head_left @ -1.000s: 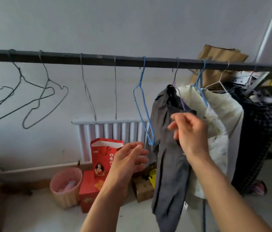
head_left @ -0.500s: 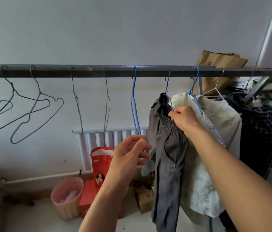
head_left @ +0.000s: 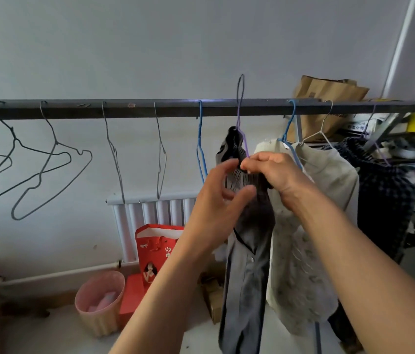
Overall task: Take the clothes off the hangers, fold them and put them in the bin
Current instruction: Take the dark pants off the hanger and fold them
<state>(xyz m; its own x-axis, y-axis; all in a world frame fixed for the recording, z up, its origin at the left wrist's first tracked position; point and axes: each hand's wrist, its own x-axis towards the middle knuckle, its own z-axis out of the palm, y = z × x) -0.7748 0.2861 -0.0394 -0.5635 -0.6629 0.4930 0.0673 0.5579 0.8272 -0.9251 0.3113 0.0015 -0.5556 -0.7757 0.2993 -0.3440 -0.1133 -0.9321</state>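
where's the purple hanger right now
Head view, right of centre: the purple hanger, hook above the rail, sits between the empty blue hanger and the cream garment, pinched by the right hand.

One grey fabric garment (head_left: 248, 251) in the grip, three more garments (head_left: 329, 190) right of it; left, at least five bare wire hangers (head_left: 53, 149)

Rail (head_left: 137, 109): matt metal. Thin wire hangers (head_left: 56, 143) hung on it. Below it: grey garment (head_left: 249, 264), matt cloth; red bag (head_left: 155, 247), glossy paper; pink bin (head_left: 99, 310), ribbed plastic.

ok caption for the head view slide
Right hand pinches the purple hanger, hook above the rail; left hand open beside the grey garment.
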